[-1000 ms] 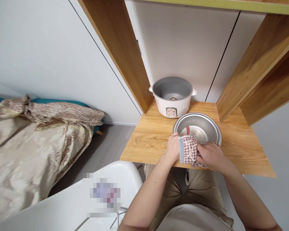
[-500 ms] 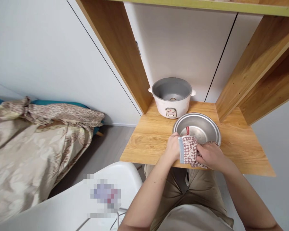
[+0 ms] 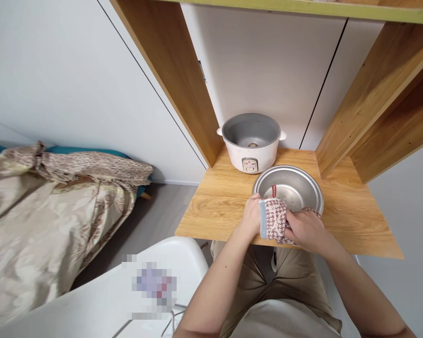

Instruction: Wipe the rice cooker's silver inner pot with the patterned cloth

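A brown-and-white patterned cloth (image 3: 275, 218) with a blue edge and a red tag is bunched over the near rim of a metal inner pot (image 3: 305, 183). My left hand (image 3: 251, 215) is closed at the cloth's blue edge, against the pot's near-left rim, its fingertips hidden. On the other side, my right hand (image 3: 307, 229) grips the bunched cloth, thumb on top, at the pot's near-right rim. Just behind the pot stands a white rice cooker body (image 3: 252, 157), lidless, its grey inside showing.
The wooden desk (image 3: 211, 206) has upright boards (image 3: 172, 80) on both sides and a shelf edge (image 3: 303, 10) overhead. At left are a white chair (image 3: 186, 253), with a blurred-out item on it, and a bed with a patterned cover (image 3: 102, 206).
My hands and the cloth have shifted slightly left along the pot's near rim. The pot and the rice cooker body have stayed in place.
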